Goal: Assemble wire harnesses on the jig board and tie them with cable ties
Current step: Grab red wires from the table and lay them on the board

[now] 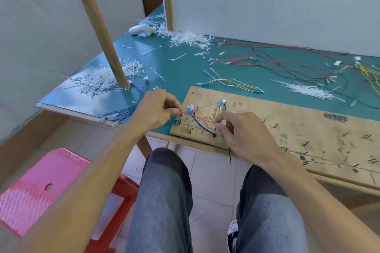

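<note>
A wooden jig board (287, 127) with black pegs and drawn marks lies at the table's near edge. On its left end several wires (202, 126) in purple, white and yellow loop between pegs, with blue terminals (190, 109) and a white connector (222, 101). A thin red wire (197, 117) stretches taut above them. My left hand (156, 109) pinches its left end just off the board's left edge. My right hand (242, 131) pinches its right end over the loop of wires.
Piles of white cable ties (107, 78) lie left, at the back (189, 38) and right (308, 90). Loose red and black harnesses (277, 61), a yellow-white harness (232, 83) and blue wires (131, 107) lie on the green mat. A wooden post (98, 26) rises left. A pink stool (43, 189) stands beside my leg.
</note>
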A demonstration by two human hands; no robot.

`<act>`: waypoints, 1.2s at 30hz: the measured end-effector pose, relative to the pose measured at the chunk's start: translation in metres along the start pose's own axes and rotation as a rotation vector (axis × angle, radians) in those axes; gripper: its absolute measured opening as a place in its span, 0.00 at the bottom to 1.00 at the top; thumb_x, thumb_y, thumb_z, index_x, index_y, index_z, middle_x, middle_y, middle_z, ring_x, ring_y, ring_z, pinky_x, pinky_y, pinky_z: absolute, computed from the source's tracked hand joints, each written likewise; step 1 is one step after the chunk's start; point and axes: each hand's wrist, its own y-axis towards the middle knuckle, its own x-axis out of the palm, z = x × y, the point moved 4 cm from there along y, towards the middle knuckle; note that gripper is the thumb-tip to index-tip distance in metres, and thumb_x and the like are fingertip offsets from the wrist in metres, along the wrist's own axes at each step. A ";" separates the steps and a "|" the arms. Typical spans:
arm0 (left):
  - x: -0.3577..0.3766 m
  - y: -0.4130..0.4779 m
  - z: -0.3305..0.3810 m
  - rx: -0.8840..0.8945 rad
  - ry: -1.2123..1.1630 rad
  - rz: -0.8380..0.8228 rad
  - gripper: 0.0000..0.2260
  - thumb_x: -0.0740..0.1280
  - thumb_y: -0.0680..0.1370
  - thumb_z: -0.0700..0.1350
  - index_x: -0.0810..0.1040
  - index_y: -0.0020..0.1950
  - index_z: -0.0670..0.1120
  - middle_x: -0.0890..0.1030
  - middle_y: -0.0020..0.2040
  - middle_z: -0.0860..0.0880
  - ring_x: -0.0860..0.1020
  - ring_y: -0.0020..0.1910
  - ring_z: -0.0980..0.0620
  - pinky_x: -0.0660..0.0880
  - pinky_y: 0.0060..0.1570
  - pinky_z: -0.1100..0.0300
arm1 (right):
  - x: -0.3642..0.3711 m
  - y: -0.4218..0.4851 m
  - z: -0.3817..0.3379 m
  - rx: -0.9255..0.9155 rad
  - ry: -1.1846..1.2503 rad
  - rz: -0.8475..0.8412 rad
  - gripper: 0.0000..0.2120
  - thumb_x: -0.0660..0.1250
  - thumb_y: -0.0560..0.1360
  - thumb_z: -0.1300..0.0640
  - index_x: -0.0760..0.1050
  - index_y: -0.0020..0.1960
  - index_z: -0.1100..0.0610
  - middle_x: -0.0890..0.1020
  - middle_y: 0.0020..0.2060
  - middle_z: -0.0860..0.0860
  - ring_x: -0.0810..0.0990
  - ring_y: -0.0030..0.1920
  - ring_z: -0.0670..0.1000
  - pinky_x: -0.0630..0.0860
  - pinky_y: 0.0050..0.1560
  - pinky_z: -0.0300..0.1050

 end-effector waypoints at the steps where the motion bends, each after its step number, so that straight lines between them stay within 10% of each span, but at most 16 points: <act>1: 0.001 0.000 0.000 -0.010 0.006 -0.005 0.06 0.78 0.76 0.42 0.89 0.46 0.54 0.85 0.38 0.60 0.82 0.40 0.63 0.76 0.46 0.68 | 0.000 0.000 0.000 0.000 -0.009 0.003 0.05 0.66 0.83 0.49 0.80 0.53 0.45 0.78 0.34 0.45 0.75 0.40 0.53 0.78 0.45 0.55; 16: 0.010 -0.002 0.004 0.007 0.089 -0.001 0.09 0.76 0.78 0.40 0.90 0.54 0.53 0.82 0.50 0.55 0.79 0.52 0.55 0.76 0.58 0.58 | -0.005 -0.020 0.000 -0.025 -0.015 0.044 0.10 0.68 0.83 0.51 0.86 0.61 0.46 0.89 0.49 0.43 0.84 0.50 0.52 0.81 0.49 0.53; 24: 0.013 -0.012 0.021 0.131 0.399 -0.093 0.18 0.68 0.81 0.38 0.82 0.68 0.54 0.80 0.63 0.50 0.73 0.63 0.47 0.74 0.64 0.46 | -0.005 -0.036 0.006 -0.015 -0.048 0.026 0.09 0.68 0.81 0.49 0.86 0.57 0.42 0.80 0.35 0.45 0.78 0.39 0.53 0.76 0.37 0.50; 28: 0.014 -0.042 0.063 0.306 0.509 0.097 0.15 0.70 0.78 0.40 0.82 0.64 0.49 0.80 0.59 0.51 0.73 0.60 0.46 0.77 0.57 0.46 | -0.006 -0.034 0.013 0.066 0.018 0.061 0.07 0.74 0.78 0.54 0.89 0.53 0.45 0.77 0.37 0.45 0.76 0.40 0.50 0.74 0.39 0.49; 36: 0.071 -0.083 0.089 0.378 0.477 -0.025 0.22 0.71 0.75 0.40 0.78 0.69 0.51 0.76 0.63 0.52 0.76 0.61 0.49 0.79 0.52 0.54 | -0.030 -0.048 0.040 0.300 0.143 0.096 0.06 0.81 0.72 0.57 0.89 0.43 0.46 0.82 0.39 0.41 0.76 0.36 0.40 0.74 0.42 0.41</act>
